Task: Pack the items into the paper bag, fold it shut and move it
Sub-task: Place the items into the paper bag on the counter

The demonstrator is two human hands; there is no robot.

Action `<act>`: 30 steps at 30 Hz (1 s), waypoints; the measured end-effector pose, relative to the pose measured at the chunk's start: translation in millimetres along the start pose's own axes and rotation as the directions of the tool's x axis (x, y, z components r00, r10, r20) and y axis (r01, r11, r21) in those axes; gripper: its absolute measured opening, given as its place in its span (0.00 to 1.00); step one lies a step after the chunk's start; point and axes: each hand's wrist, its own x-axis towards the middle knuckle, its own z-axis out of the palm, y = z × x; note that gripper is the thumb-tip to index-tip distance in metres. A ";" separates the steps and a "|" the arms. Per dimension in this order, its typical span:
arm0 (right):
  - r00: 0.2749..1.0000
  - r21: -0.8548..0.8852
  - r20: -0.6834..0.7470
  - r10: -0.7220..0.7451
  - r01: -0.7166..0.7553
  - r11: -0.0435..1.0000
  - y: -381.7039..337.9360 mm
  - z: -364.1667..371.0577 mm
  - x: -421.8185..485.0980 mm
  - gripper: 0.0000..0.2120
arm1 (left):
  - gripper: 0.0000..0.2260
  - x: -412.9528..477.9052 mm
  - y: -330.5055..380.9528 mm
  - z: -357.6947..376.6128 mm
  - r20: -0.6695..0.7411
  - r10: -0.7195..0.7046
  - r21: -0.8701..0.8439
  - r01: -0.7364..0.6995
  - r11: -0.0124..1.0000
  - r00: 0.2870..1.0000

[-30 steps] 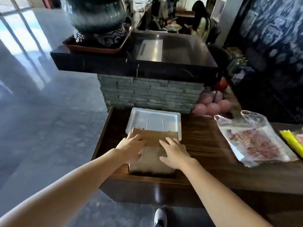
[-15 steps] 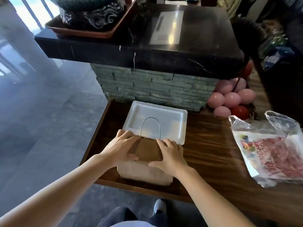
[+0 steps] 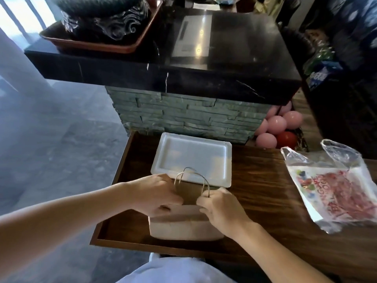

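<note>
A brown paper bag (image 3: 183,227) stands near the front left corner of the wooden table (image 3: 265,193), its top flap folded down toward me. Two thin twine handles (image 3: 190,176) stick up from the fold. My left hand (image 3: 157,194) pinches the folded top on the left side. On the right side my right hand (image 3: 221,207) pinches the fold beside a handle end. What is inside the bag is hidden.
A white foam tray (image 3: 191,158) lies just behind the bag. A clear plastic bag with red print (image 3: 334,184) rests at the right. Pink and red balls (image 3: 279,127) pile at the back right. A stone-faced counter with a black top (image 3: 183,78) rises behind.
My hands went from lying flat on the bag's top to pinching its folded edge. The flap now lies folded toward me and the handles stand up. The view has tilted downward.
</note>
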 end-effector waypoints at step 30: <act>0.476 -0.173 0.849 0.231 -0.163 0.971 -54.8 -39.1 66.6 0.58 | 0.17 26.8 42.9 -21.1 0.668 -0.458 0.453 0.167 0.875 0.586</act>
